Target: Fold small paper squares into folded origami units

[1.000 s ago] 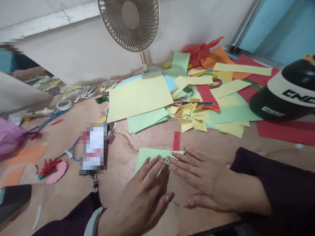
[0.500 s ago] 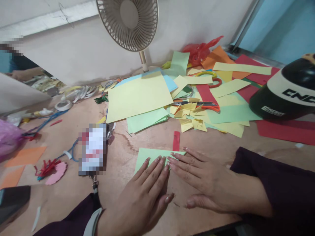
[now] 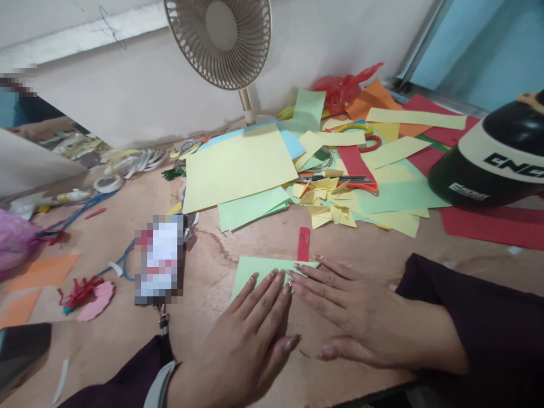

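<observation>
A light green paper (image 3: 250, 270) lies on the wooden table, mostly covered by my fingers. My left hand (image 3: 250, 328) rests flat on its lower part with the fingers stretched out. From the right, my right hand (image 3: 346, 309) lies flat with its fingertips on the paper's right part, close to my left fingertips. Neither hand grips anything. Just beyond the right fingertips is a small red strip (image 3: 303, 243). Several folded yellow paper pieces (image 3: 331, 215) lie farther back.
Behind are a large yellow sheet (image 3: 242, 170), a fan (image 3: 221, 34), an orange cutter (image 3: 365, 185) and scissors (image 3: 372, 143). A dark bottle (image 3: 480, 164) stands right. A badge (image 3: 159, 258), pink scalloped paper (image 3: 97, 301) and white tape (image 3: 107, 183) lie left.
</observation>
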